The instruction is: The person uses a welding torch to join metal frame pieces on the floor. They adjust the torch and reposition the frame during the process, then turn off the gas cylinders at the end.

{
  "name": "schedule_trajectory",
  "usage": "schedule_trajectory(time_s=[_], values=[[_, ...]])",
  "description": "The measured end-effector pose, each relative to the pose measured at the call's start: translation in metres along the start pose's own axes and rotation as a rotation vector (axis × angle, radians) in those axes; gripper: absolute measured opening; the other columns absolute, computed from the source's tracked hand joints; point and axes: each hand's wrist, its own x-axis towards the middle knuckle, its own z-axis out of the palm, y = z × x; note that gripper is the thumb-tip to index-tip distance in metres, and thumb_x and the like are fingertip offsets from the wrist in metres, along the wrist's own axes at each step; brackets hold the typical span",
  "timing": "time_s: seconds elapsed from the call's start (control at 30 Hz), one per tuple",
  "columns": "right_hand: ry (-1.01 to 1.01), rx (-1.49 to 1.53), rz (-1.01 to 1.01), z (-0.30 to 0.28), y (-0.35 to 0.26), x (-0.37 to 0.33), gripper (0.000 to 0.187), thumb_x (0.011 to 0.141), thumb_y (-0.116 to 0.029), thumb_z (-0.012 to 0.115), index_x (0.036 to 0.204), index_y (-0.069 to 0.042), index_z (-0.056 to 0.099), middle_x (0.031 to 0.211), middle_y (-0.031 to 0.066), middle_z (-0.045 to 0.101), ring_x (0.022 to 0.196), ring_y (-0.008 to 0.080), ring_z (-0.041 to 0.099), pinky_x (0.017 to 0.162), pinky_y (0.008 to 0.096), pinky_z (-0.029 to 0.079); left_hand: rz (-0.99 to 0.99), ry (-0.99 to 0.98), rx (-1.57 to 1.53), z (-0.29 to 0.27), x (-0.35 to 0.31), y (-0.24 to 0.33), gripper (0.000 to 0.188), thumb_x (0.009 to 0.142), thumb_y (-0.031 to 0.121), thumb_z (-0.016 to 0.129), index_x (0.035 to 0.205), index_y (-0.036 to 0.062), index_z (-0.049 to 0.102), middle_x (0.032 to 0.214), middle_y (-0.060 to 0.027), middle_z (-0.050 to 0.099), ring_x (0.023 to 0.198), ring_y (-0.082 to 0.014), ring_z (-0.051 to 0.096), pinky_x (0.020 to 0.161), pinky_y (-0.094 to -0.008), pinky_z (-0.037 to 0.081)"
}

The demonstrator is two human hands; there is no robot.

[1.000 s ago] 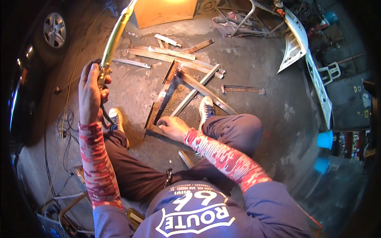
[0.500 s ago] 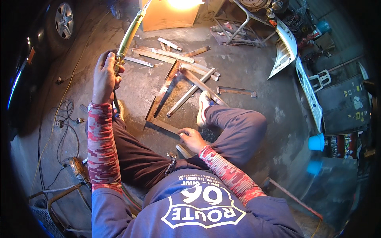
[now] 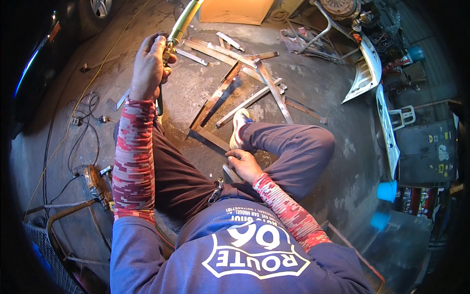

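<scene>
My left hand (image 3: 150,68) is wrapped around the valve end of a brass-coloured gas torch (image 3: 184,23), with its hose dropping below the wrist. The torch points up and away; its tip lies outside the picture. On the floor in front of me is a rusty angle-iron frame (image 3: 213,105), with two sides meeting at a corner. My right hand (image 3: 245,165) has its thumb and fingers closed at the near end of the frame's short side. A loose rusty bar (image 3: 274,90) lies to the right of the frame, across a paler metal bar (image 3: 247,104).
Several metal offcuts (image 3: 210,51) lie beyond the frame. A cardboard box (image 3: 237,12) stands at the far side. Cables (image 3: 88,110) and a power tool (image 3: 98,186) are at my left, near a parked car's wheel (image 3: 99,7). White panels (image 3: 364,73) and a blue bucket (image 3: 387,191) are at right.
The view has shifted. The rusty bar's far end has swung away from the frame's end and now lies apart. The bright glare at the top is out of view. Both hands keep their grips.
</scene>
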Motion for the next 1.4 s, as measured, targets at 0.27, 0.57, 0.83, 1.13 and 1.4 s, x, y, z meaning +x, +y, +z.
schedule_trajectory(time_s=[0.27,0.57,0.83,1.13,1.4], values=[[-0.080,0.018,0.029,0.002,0.011,0.010,0.026,0.096,-0.019,0.065,0.112,0.000,0.072,0.095,0.0129,0.076,0.081,0.0169,0.072,0.075,0.0328,0.056,0.045,0.016,-0.003,-0.004,-0.003,-0.005,0.032,0.108,0.033,0.049,0.127,0.0085,0.057,0.081,-0.0084,0.064,0.048,-0.0067,0.043,0.042,-0.0216,0.034],[-0.201,-0.114,-0.072,0.028,-0.006,0.019,0.022,0.097,-0.018,0.065,0.106,0.001,0.072,0.087,0.0102,0.072,0.078,0.0151,0.069,0.074,0.0311,0.055,0.040,0.076,-0.019,-0.014,-0.010,-0.001,0.030,0.108,0.034,0.050,0.126,0.0112,0.058,0.082,-0.0057,0.063,0.049,-0.0046,0.042,0.044,-0.0204,0.031],[-0.353,-0.241,-0.164,0.038,0.001,0.019,0.027,0.092,-0.026,0.065,0.104,-0.004,0.073,0.100,0.0229,0.072,0.098,0.0387,0.070,0.088,0.0453,0.054,0.035,0.138,-0.021,-0.028,-0.024,-0.002,0.029,0.109,0.033,0.048,0.126,0.0121,0.058,0.083,-0.0060,0.064,0.050,-0.0052,0.043,0.045,-0.0205,0.032],[-0.331,-0.256,-0.194,0.051,0.004,0.030,0.027,0.095,-0.021,0.064,0.113,-0.001,0.071,0.088,0.0151,0.073,0.078,0.0215,0.071,0.074,0.0363,0.055,0.000,0.172,-0.051,-0.030,-0.021,0.000,0.026,0.108,0.032,0.047,0.121,0.0122,0.059,0.081,-0.0048,0.063,0.048,-0.0042,0.042,0.042,-0.0195,0.030],[-0.314,-0.229,-0.154,0.047,0.011,0.036,0.027,0.096,-0.019,0.064,0.115,-0.001,0.071,0.088,0.0137,0.073,0.080,0.0207,0.071,0.077,0.0350,0.055,0.012,0.137,-0.038,-0.029,-0.018,0.003,0.027,0.109,0.032,0.047,0.123,0.0123,0.059,0.081,-0.0041,0.062,0.048,-0.0025,0.041,0.042,-0.0172,0.030]])
